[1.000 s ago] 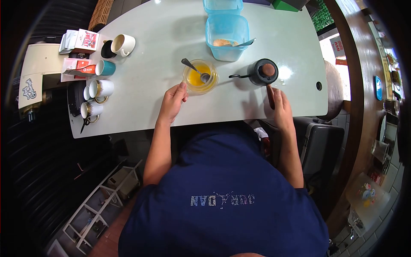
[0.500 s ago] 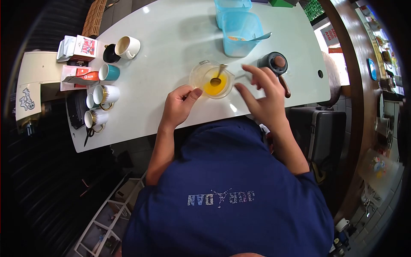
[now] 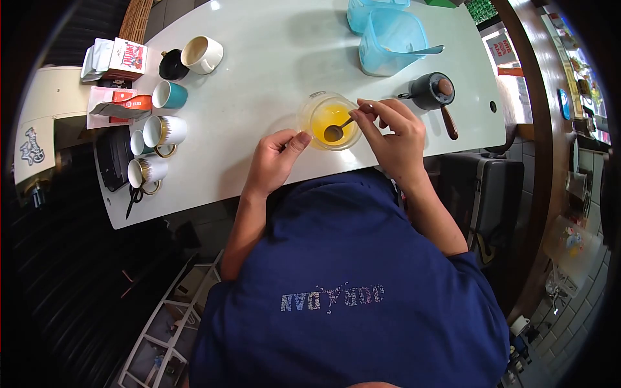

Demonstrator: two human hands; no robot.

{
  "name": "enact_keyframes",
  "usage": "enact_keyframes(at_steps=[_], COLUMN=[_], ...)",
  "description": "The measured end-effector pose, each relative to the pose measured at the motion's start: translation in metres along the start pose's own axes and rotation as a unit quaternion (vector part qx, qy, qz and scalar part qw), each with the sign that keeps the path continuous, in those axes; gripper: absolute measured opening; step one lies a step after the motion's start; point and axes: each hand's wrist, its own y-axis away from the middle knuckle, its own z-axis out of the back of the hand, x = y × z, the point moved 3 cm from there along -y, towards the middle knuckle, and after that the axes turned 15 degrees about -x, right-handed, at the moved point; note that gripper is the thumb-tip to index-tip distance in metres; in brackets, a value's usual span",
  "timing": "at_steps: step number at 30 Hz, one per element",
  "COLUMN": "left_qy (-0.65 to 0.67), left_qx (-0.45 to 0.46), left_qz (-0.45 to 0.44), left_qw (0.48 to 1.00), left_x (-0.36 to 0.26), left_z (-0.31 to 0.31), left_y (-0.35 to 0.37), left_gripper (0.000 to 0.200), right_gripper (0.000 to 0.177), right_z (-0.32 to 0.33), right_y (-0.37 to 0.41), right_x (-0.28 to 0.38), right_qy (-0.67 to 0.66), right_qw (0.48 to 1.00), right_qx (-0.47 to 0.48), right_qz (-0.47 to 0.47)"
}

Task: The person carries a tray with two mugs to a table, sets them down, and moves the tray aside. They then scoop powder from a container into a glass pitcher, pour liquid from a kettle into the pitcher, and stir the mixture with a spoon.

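Note:
A clear cup [image 3: 354, 137] with yellow liquid [image 3: 331, 117] inside stands on the white table [image 3: 259, 77], close to its front edge. My left hand [image 3: 277, 158] pinches the cup's left rim between thumb and curled fingers. In my right hand [image 3: 396, 134], closed at the cup's right side, is the handle of a metal spoon [image 3: 334, 133]. The spoon's bowl dips into the yellow liquid, and its handle leans to the right over the rim.
Blue plastic tubs [image 3: 381, 48], one with a utensil, stand at the back right. A dark pot [image 3: 430, 90] with a wooden handle is right of my hands. Several mugs [image 3: 169, 95], boxes [image 3: 127, 58] and black scissors [image 3: 134, 199] line the left side.
My right hand, open beside the cup before, has closed on the spoon handle. The spoon now leans right instead of upward. My left hand remains at the cup's rim.

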Motion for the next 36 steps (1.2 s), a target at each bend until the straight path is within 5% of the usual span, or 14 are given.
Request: enact_keyframes(at_steps=[14,36], left_qy=[0.063,0.118], left_qx=[0.012,-0.018], left_qz=[0.054,0.059], left_qw=[0.996,0.991], left_x=[0.002,-0.007], left_z=[-0.009,-0.016], left_y=[-0.004,0.001], left_gripper=[0.039,0.039], right_gripper=[0.017,0.015], right_z=[0.002,-0.004], right_y=[-0.001,-0.004], right_x=[0.014,0.019], right_qy=[0.038,-0.028], right_qw=[0.991,0.992], right_qx=[-0.028,0.022], right_qz=[0.129,0.124])
